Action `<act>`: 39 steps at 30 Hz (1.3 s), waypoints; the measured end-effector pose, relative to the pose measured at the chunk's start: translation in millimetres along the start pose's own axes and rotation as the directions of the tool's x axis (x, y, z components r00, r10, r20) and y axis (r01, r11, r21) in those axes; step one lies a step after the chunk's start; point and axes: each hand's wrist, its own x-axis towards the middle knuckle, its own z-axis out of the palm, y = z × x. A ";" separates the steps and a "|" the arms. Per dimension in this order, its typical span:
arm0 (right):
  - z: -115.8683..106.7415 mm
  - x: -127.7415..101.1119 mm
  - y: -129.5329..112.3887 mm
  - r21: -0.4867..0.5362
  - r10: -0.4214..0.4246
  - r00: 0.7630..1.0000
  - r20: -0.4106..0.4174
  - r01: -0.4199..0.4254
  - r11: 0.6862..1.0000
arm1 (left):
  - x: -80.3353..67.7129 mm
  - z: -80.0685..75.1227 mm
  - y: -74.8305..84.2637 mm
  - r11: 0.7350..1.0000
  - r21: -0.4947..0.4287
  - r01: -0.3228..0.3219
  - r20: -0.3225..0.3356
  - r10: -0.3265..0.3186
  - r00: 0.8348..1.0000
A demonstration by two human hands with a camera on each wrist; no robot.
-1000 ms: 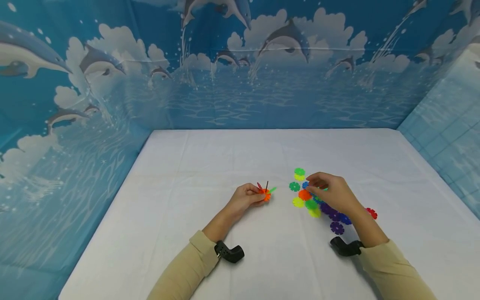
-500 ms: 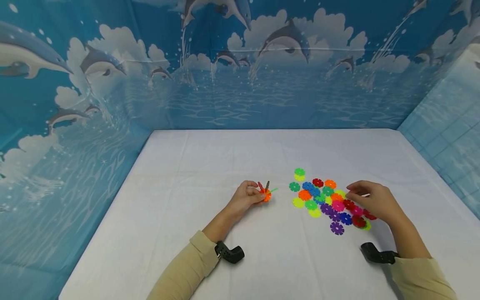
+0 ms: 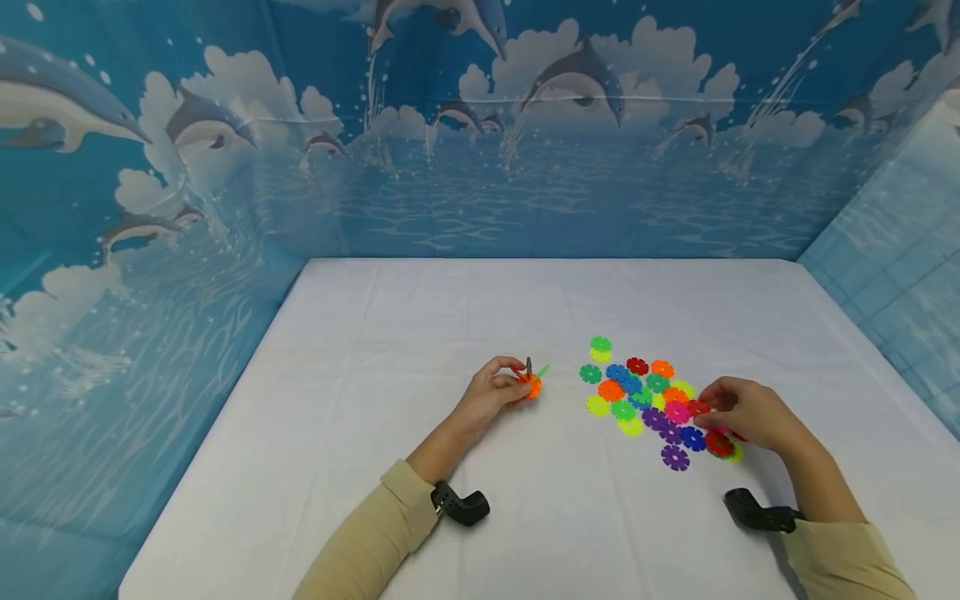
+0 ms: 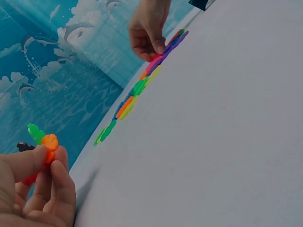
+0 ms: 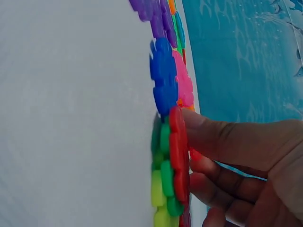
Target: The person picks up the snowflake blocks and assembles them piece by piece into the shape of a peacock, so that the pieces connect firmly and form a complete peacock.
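My left hand (image 3: 492, 392) pinches a small cluster of slotted flower-shaped plastic discs between thumb and fingers, held up left of the pile. An orange disc (image 4: 50, 142) faces out, with a green disc (image 4: 35, 133) and a dark one (image 4: 24, 146) slotted in edgewise; a red one is partly behind the fingers. Over the right end of the loose pile, my right hand (image 3: 753, 412) has thumb and curled fingertips around a red disc (image 3: 698, 407). Just below its thumb lies another red disc (image 5: 179, 156), overlapping green and yellow ones.
Loose discs in several colours spread across the white tabletop (image 3: 450, 317), including purple ones (image 3: 675, 457) nearest me and a green one (image 3: 601, 343) at the far end. Dolphin-print cloth (image 3: 480, 183) hangs behind and beside the table. Each wrist wears a black camera mount (image 3: 465, 507).
My right hand moved right from above the pile's left part, then lowered onto a red disc near its right end. The left hand stays put, its cluster turning slightly.
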 end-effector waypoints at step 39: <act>49.6 32.3 -121.0 0.128 -0.386 0.917 -0.104 0.397 0.909 | -1.8 2.4 2.0 0.998 0.055 0.031 -0.020 -0.030 0.999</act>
